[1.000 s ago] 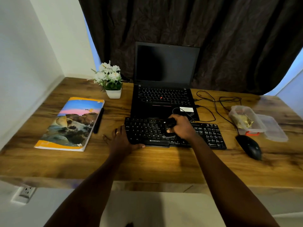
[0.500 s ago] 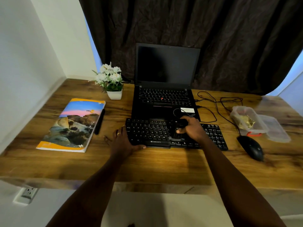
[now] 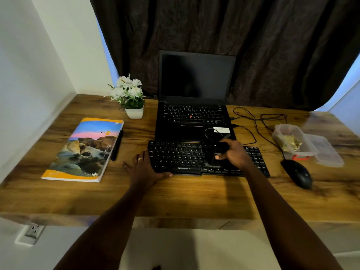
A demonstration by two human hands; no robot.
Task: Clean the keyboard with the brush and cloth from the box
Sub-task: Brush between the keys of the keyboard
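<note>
A black keyboard [image 3: 181, 156] lies on the wooden desk in front of the laptop. My left hand [image 3: 145, 170] rests flat at the keyboard's left front corner, thumb along its front edge. My right hand [image 3: 233, 152] is over the keyboard's right-middle keys and is closed on a dark brush [image 3: 216, 154] that is pressed onto the keys. A clear plastic box [image 3: 303, 151] stands at the right with a yellowish cloth [image 3: 290, 142] inside; its lid [image 3: 327, 152] lies beside it.
An open black laptop [image 3: 194, 114] stands behind the keyboard, with cables [image 3: 259, 121] trailing to its right. A black mouse [image 3: 297, 173] sits right of the keyboard. A book [image 3: 85, 149] and pen [image 3: 116, 145] lie left; a white flower pot [image 3: 132, 102] stands behind them.
My right hand has carried the brush rightward and slightly up across the keys. My left hand has stayed at the keyboard's left corner.
</note>
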